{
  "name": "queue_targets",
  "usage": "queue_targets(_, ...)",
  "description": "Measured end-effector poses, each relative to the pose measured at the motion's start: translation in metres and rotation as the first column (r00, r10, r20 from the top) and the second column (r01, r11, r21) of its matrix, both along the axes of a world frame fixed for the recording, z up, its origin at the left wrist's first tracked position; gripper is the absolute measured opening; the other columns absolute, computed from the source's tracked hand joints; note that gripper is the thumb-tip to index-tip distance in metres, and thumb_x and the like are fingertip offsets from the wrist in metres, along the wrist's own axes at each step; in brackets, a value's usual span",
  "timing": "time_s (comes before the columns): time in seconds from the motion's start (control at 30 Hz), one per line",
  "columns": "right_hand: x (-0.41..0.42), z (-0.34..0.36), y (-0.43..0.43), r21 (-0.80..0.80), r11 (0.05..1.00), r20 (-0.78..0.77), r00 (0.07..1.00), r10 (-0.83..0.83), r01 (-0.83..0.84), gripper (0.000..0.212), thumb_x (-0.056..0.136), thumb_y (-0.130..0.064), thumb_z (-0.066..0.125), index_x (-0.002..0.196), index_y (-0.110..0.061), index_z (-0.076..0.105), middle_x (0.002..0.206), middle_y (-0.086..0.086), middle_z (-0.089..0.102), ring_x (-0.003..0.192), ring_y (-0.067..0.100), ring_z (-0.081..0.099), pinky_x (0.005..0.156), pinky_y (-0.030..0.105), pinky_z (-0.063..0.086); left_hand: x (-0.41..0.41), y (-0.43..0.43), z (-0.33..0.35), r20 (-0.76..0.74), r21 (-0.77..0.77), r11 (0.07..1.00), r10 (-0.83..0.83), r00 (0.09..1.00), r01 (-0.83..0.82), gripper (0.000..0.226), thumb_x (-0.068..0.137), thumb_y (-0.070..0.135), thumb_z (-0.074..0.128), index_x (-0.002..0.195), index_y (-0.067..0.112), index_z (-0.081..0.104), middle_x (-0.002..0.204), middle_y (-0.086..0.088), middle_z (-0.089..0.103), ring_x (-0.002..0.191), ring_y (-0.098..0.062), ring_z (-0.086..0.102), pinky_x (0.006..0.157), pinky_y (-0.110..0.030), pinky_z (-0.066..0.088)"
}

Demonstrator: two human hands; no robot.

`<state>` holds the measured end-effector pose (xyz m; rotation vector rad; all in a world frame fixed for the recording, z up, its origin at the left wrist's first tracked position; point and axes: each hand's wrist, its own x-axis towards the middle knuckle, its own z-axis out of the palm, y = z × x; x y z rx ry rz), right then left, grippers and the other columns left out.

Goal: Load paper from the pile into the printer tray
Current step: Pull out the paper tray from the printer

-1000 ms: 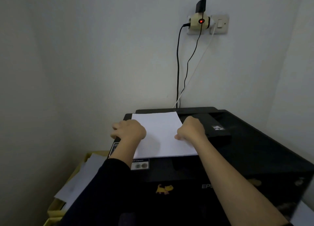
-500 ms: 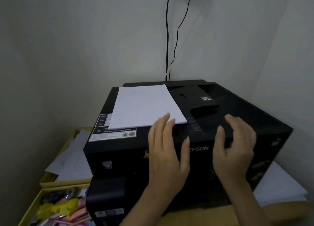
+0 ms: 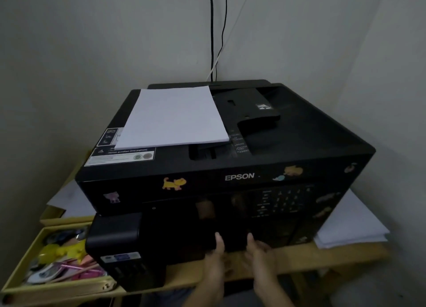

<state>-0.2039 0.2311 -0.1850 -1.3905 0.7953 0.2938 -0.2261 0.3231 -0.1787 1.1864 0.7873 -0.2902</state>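
Nearest us, our left hand (image 3: 215,264) and right hand (image 3: 262,258) reach the dark lower front of the printer (image 3: 230,176). They are blurred, so we cannot tell whether they grip anything. Farther back, the paper stack (image 3: 171,117) lies flat on the printer's top left, its long axis running front to back.

In a dim corner of what looks like a home office: an Epson printer (image 3: 230,175), dotted with cartoon animal stickers (image 3: 174,183), on a pale wooden desk (image 3: 334,256) against bare white walls (image 3: 92,41). To its left, an open box (image 3: 57,286) of bright stationery odds and ends; to its right, a pile (image 3: 348,226) of white sheets. Behind, cables (image 3: 211,30) running up the wall. More paper (image 3: 173,117) stacked on the printer's lid.
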Motion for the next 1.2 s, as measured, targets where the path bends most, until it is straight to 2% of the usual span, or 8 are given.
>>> queue_targets(0.13, 0.0, -0.002, -0.013, 0.514, 0.858, 0.01, 0.999, -0.039, 0.028, 0.057, 0.089, -0.033, 0.062, 0.137, -0.008, 0.043, 0.109, 0.011, 0.058, 0.112, 0.027, 0.053, 0.101, 0.042, 0.043, -0.006, 0.004, 0.0, 0.099, -0.315, 0.947, 0.095, 0.991, -0.059, 0.076, 0.086, 0.065, 0.039, 0.141, 0.013, 0.041, 0.142, -0.009, 0.048, 0.128, -0.026, 0.046, 0.107, -0.038, 0.034)
queue_targets(0.3, 0.0, 0.008, -0.02, 0.656, 0.754, 0.078, 0.99, -0.118, 0.038, 0.043, 0.09, -0.034, 0.058, 0.121, -0.005, 0.055, 0.111, 0.013, 0.061, 0.104, 0.023, 0.056, 0.1, 0.037, 0.041, -0.003, 0.002, 0.006, 0.138, -0.427, 0.875, 0.314, 0.939, -0.229, 0.085, 0.073, 0.059, 0.053, 0.139, 0.007, 0.044, 0.138, -0.01, 0.052, 0.134, -0.024, 0.043, 0.113, -0.033, 0.032)
queue_targets(0.6, -0.001, 0.007, -0.008, 0.613, 0.787, 0.124, 0.975, -0.183, 0.07, 0.047, 0.092, -0.034, 0.056, 0.126, -0.002, 0.055, 0.095, 0.008, 0.064, 0.081, 0.017, 0.059, 0.071, 0.026, 0.047, -0.002, -0.001, 0.009, 0.136, -0.286, 0.917, 0.325, 0.936, -0.277, 0.055, 0.089, 0.05, 0.051, 0.118, 0.004, 0.061, 0.104, -0.008, 0.067, 0.093, -0.018, 0.061, 0.085, -0.029, 0.045)
queue_targets(0.8, -0.007, 0.002, -0.006, 0.457, 0.886, 0.016, 0.995, -0.096, 0.078, 0.059, 0.079, -0.055, 0.063, 0.115, -0.008, 0.064, 0.085, 0.005, 0.063, 0.066, 0.013, 0.055, 0.06, 0.023, 0.045, -0.008, -0.018, 0.017, 0.057, -0.211, 0.894, 0.416, 0.908, -0.396, 0.045, 0.085, 0.053, 0.056, 0.095, 0.01, 0.06, 0.092, -0.004, 0.063, 0.085, -0.018, 0.058, 0.088, -0.034, 0.042)
queue_targets(0.93, -0.009, 0.008, -0.007, 0.256, 0.952, -0.012, 0.985, -0.17, 0.168, 0.062, 0.082, -0.042, 0.068, 0.13, -0.006, 0.052, 0.121, 0.015, 0.059, 0.111, 0.029, 0.057, 0.085, 0.036, 0.051, -0.015, -0.022, 0.02, -0.013, 0.182, 0.943, 0.284, 0.959, -0.277, 0.051, 0.09, 0.056, 0.048, 0.072, 0.008, 0.054, 0.073, -0.006, 0.056, 0.069, -0.02, 0.052, 0.076, -0.034, 0.043)
queue_targets(1.03, -0.019, 0.022, -0.001, -0.336, 0.936, 0.055, 0.995, -0.088, 0.102, 0.081, 0.081, -0.035, 0.07, 0.144, -0.009, 0.025, 0.144, 0.021, 0.028, 0.131, 0.039, 0.032, 0.104, 0.048, 0.038, -0.025, -0.019, 0.016, 0.04, 0.748, 0.663, -0.023, 0.999, -0.015, 0.037, 0.094, 0.041, 0.05, 0.076, 0.009, 0.055, 0.081, -0.006, 0.06, 0.077, -0.021, 0.056, 0.075, -0.035, 0.049)
queue_targets(1.13, -0.024, 0.015, -0.004, -0.83, 0.555, 0.253, 0.927, 0.276, 0.061, 0.054, 0.08, -0.034, 0.071, 0.125, -0.013, 0.051, 0.136, 0.016, 0.038, 0.122, 0.034, 0.039, 0.098, 0.044, 0.042, -0.029, -0.011, 0.01, 0.123, 0.976, 0.212, -0.333, 0.935, -0.053, 0.015, 0.088, 0.032, 0.062, 0.093, 0.018, 0.059, 0.094, 0.002, 0.059, 0.09, -0.018, 0.056, 0.08, -0.029, 0.05)
queue_targets(1.2, -0.021, 0.004, -0.009, -0.94, 0.324, 0.271, 0.817, 0.509, 0.109, 0.023, 0.082, -0.033, 0.068, 0.095, -0.015, 0.07, 0.111, 0.008, 0.06, 0.103, 0.027, 0.056, 0.084, 0.038, 0.051, -0.025, -0.008, 0.008, 0.063, 0.998, 0.036, -0.425, 0.903, -0.053, 0.023, 0.087, 0.035, 0.062, 0.104, 0.019, 0.063, 0.102, 0.003, 0.063, 0.097, -0.018, 0.058, 0.085, -0.029, 0.048)
